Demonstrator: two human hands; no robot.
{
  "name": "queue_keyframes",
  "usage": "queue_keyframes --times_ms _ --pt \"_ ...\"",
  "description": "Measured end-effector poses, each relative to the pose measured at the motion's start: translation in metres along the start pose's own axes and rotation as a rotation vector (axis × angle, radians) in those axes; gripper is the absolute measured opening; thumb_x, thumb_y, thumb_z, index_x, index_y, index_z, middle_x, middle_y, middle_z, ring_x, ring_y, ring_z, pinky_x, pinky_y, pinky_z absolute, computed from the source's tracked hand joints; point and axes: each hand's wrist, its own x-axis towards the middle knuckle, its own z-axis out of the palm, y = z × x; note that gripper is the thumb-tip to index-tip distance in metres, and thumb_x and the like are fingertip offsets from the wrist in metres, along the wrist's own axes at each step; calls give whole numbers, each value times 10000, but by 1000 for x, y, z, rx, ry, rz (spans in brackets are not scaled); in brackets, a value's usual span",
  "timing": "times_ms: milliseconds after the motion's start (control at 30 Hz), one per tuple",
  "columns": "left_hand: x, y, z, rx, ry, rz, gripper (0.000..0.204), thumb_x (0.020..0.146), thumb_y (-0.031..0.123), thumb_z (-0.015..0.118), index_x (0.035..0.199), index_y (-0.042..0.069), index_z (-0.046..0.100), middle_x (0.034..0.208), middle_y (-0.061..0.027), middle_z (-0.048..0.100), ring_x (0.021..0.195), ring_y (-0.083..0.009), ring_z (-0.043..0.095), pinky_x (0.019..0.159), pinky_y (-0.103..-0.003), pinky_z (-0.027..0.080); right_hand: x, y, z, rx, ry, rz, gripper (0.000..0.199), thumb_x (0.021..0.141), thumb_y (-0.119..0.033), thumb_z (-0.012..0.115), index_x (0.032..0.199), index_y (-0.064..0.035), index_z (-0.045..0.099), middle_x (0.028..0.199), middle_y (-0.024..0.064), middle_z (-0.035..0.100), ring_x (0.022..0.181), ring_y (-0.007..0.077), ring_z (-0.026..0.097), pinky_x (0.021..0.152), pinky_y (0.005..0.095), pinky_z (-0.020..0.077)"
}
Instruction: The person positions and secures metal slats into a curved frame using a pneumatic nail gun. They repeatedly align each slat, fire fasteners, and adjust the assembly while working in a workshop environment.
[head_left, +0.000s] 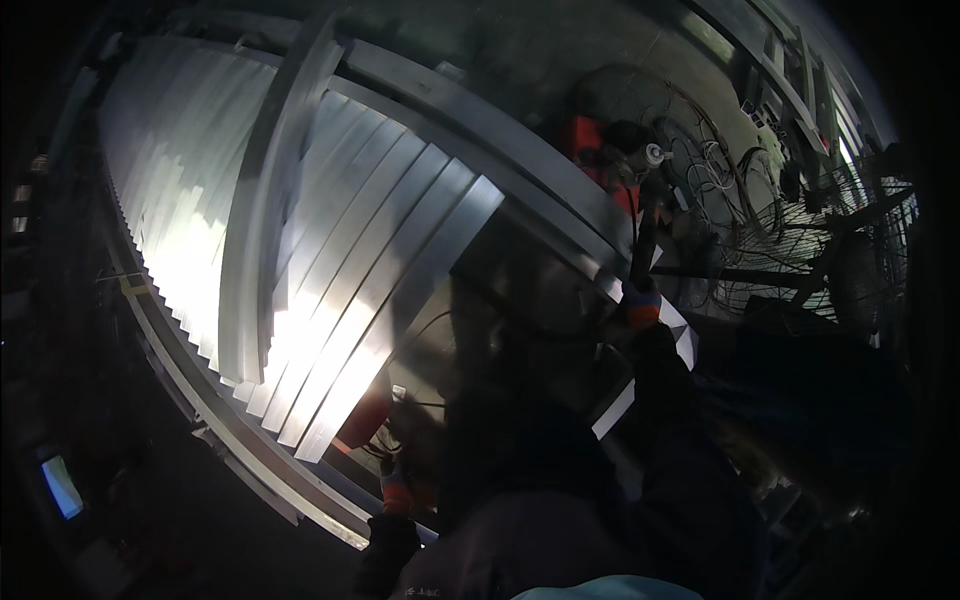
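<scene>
1. Orange-cuffed right hand [640, 299]: grip too dark to judge, near a long grey metal rail [480, 120].
2. Orange-cuffed left hand [395, 486]: grip likewise unclear, near a dim red object [366, 414].
3. Flat silvery metal slats [420, 247] lie side by side.

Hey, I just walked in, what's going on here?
Someone in gloves is working at a metal frame carrying a row of pale metal slats, with a long beam over them. The right hand is by the end of the frame's right rail; the left hand is beside the left rail, near something red. It's too dark to tell what either grips.
</scene>
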Motion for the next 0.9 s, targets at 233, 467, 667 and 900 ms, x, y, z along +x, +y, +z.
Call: queue_keyframes --times_ms 233,467,667,900 --pt "65 108 18 562 334 321 550 884 133 651 1363 18 407 1147 -98 587 984 -175 560 849 -317 488 -29 -79 -4 -247 -214 51 468 831 -364 662 1144 -19 615 1035 168 678 967 304 647 808 375 498" --pt "133 295 97 1250 605 1055 815 809 368 719 1430 14 328 1365 -221 437 1250 -372 424 1045 -453 360 -40 -111 11 -611 -212 -141 628 854 -478 616 1310 -60 505 1143 189 641 1044 369 617 864 440 487" --pt "182 386 139 1590 752 782 1071 630 639 729 1468 134 294 1436 -156 398 1339 -348 341 1111 -466 264 -8 -57 12 -549 -41 41 528 757 -165 653 1222 3 467 1154 180 635 1101 343 598 914 397 476" --pt "224 424 116 1704 631 416 1141 571 687 738 1478 177 271 1479 -141 336 1351 -348 334 1079 -476 340 -10 -53 11 -425 12 36 721 764 -279 705 1313 79 404 1167 260 614 1088 371 593 888 416 474"
